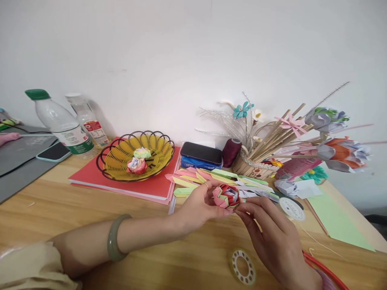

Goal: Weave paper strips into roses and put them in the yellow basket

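Above the front of the table, a folded paper flower (227, 196) in red, pink, green and pale violet sits in my left hand (199, 204). The fingers of that hand curl behind it and the thumb presses along its lower edge. From the right, my right hand (270, 233) pinches the flower's lower right edge between thumb and fingertips. Whether a thread is also in that pinch is too small to tell. Just behind both hands lie folded paper strips (193, 181) in pink, yellow, green and white.
A yellow basket (104, 155) holding two paper flowers rests on red paper (90, 183). Behind the strips stand a dark-topped box (201, 155), a maroon thread spool (231, 152) and a stick-filled pot (252, 169). A tape roll (242, 267) lies in front; bottles (72, 135) stand left.
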Available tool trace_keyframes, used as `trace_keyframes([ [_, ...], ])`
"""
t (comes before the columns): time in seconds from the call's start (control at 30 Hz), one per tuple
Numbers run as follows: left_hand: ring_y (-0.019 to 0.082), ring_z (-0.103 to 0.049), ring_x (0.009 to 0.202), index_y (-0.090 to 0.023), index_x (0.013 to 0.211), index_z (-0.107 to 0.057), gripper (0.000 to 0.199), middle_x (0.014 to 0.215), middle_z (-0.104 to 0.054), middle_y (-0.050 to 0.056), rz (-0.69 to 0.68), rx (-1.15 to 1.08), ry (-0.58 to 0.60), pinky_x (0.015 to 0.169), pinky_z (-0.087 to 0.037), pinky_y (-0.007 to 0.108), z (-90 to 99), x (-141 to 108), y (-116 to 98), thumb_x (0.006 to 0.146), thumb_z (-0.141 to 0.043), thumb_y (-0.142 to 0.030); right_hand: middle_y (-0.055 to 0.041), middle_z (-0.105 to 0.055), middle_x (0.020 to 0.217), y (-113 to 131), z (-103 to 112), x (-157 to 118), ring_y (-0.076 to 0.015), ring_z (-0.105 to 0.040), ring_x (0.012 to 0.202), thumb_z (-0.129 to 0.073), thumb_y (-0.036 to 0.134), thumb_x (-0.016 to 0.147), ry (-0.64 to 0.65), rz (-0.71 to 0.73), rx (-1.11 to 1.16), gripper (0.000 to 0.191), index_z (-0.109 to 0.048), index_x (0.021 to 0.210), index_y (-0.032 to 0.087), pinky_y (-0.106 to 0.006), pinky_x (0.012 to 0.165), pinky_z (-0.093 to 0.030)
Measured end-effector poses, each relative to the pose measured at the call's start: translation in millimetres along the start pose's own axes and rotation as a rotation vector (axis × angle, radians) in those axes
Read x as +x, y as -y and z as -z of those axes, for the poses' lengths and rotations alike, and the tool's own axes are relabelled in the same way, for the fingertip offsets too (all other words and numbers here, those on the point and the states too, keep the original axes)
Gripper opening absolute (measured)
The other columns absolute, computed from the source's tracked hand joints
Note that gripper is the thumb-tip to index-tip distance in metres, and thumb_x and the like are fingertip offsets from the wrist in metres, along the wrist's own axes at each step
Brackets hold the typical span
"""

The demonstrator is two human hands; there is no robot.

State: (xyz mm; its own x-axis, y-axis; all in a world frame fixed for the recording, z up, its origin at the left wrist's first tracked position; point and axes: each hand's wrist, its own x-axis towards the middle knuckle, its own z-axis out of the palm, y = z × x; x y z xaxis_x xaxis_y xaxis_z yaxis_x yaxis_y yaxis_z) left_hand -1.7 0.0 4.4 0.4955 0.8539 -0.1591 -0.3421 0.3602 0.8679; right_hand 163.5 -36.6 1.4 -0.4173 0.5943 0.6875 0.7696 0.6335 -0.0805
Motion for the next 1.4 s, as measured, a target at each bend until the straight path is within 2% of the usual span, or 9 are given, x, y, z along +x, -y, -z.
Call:
trace_keyframes([
  [0.13,0.013,-0.058,0.081,-0.016,0.099,-0.051,0.055,0.083,-0.061,-0.001,0.01,-0.047,0.017,0.079,-0.042,0.028,0.5,-0.4,0.1,0.05,-0.075,-0.008,-0.0052,-0.057,0.083,-1.1,4.3,-1.0,-0.0146,-0.054,0.074,-0.054,0.006,0.079,-0.041,0.063,0.021,0.019,-0.054,0.095,0.017,-0.028,0.062,-0.046],
  [0.33,0.01,-0.056,0.077,-0.016,0.102,-0.051,0.054,0.085,-0.06,0.0,-0.04,-0.049,0.03,0.079,-0.042,0.027,2.6,0.3,1.1,0.055,-0.075,-0.011,-0.0062,-0.055,0.085,-2.1,13.3,8.6,-0.016,-0.056,0.08,-0.043,0.01,0.085,0.088,-0.1,0.248,0.02,-0.055,0.097,0.02,-0.028,0.064,-0.048],
  [0.5,0.007,-0.054,0.071,-0.016,0.102,-0.051,0.052,0.086,-0.057,-0.001,-0.045,-0.058,0.041,0.078,-0.044,0.026,1.6,-0.1,-0.5,0.055,-0.074,-0.009,-0.0036,-0.055,0.08,-0.4,13.5,12.0,-0.0146,-0.056,0.075,-0.052,0.013,0.081,0.087,-0.155,0.296,0.011,-0.055,0.088,0.021,-0.026,0.061,-0.048],
  [0.6,0.007,-0.054,0.07,-0.016,0.1,-0.053,0.053,0.093,-0.058,0.001,-0.036,-0.042,0.018,0.078,-0.045,0.028,0.5,-0.5,-2.7,0.053,-0.075,-0.01,-0.0031,-0.055,0.079,0.8,12.0,12.1,-0.0143,-0.056,0.073,-0.055,0.012,0.078,0.058,-0.111,0.234,0.011,-0.054,0.085,0.021,-0.026,0.061,-0.047],
  [0.83,0.016,-0.058,0.092,-0.018,0.102,-0.052,0.056,0.097,-0.063,0.004,-0.018,-0.081,0.044,0.086,-0.041,0.032,2.4,-1.1,3.7,0.052,-0.076,-0.011,-0.0018,-0.057,0.071,0.3,9.0,4.3,-0.0125,-0.053,0.061,-0.062,0.004,0.069,-0.054,0.122,-0.024,0.025,-0.053,0.085,0.02,-0.026,0.052,-0.044],
  [0.93,0.018,-0.058,0.093,-0.018,0.102,-0.053,0.056,0.098,-0.063,0.004,-0.027,-0.095,0.048,0.085,-0.041,0.032,3.0,-1.6,5.9,0.051,-0.077,-0.011,-0.0018,-0.058,0.072,-0.7,10.2,1.9,-0.0133,-0.053,0.06,-0.064,0.005,0.068,-0.037,0.195,-0.061,0.028,-0.054,0.089,0.022,-0.028,0.052,-0.044],
  [1.07,0.016,-0.058,0.091,-0.017,0.101,-0.052,0.055,0.097,-0.063,0.005,-0.031,-0.078,0.016,0.083,-0.042,0.031,2.4,-1.5,3.6,0.052,-0.076,-0.01,-0.0046,-0.058,0.078,0.4,13.7,7.5,-0.0155,-0.056,0.069,-0.058,0.011,0.075,0.044,0.04,0.124,0.02,-0.056,0.092,0.021,-0.029,0.056,-0.047],
  [1.23,0.016,-0.058,0.091,-0.016,0.1,-0.053,0.052,0.099,-0.062,0.005,-0.085,-0.068,0.051,0.084,-0.043,0.03,2.2,-1.1,0.6,0.054,-0.075,-0.01,-0.002,-0.057,0.073,1.8,13.4,15.6,-0.0138,-0.056,0.067,-0.056,0.018,0.08,0.086,-0.181,0.31,0.005,-0.056,0.077,0.022,-0.025,0.056,-0.048],
  [1.4,0.016,-0.058,0.09,-0.016,0.099,-0.053,0.053,0.098,-0.061,0.004,-0.09,-0.048,0.036,0.081,-0.043,0.029,1.4,-0.8,-0.5,0.052,-0.077,-0.012,-0.0021,-0.057,0.076,-0.4,9.4,12.6,-0.0142,-0.056,0.07,-0.059,0.015,0.078,0.049,-0.118,0.242,0.009,-0.057,0.084,0.022,-0.025,0.057,-0.048],
])
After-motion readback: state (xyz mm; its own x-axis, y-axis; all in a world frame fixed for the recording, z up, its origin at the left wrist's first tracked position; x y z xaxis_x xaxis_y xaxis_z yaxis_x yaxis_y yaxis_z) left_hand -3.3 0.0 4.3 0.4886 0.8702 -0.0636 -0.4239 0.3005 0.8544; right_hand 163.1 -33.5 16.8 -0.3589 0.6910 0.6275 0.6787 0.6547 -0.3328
